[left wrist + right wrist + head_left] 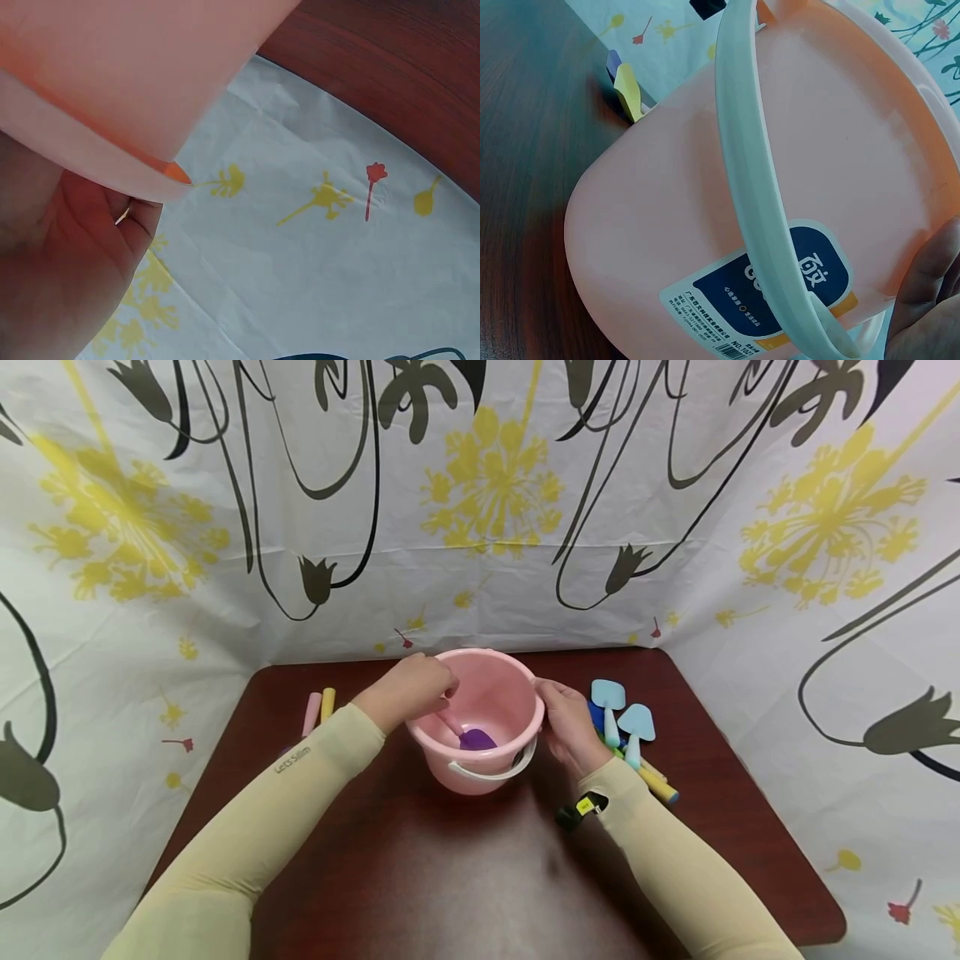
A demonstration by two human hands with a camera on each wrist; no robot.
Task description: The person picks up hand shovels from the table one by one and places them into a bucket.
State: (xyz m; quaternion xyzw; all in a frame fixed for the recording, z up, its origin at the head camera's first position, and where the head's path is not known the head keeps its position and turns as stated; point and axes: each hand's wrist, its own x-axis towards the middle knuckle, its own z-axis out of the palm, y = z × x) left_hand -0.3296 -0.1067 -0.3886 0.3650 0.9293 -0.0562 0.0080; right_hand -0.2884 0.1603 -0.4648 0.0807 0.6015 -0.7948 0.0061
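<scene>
A pink bucket [498, 693] tilts toward me over the table, its white handle [742, 150] hanging at the near side. Its outer wall carries a blue and white label [727, 304]. My left hand [416, 689] reaches over the left rim, and its curled fingers pinch the pink handle of a toy shovel. The shovel's purple blade [477, 740] lies against the inside of the bucket. In the left wrist view that hand's fingers are hidden behind the rim. My right hand [566, 722] grips the bucket's right rim, with fingers against its outside.
Right of the bucket, two light blue toy shovels [637, 722] lie on a heap with a yellow handle [660, 787] and a blue piece. At the left, a pink handle [312, 714] and a yellow handle [327, 703] lie partly behind my sleeve. Patterned cloth surrounds the dark red table [420, 877].
</scene>
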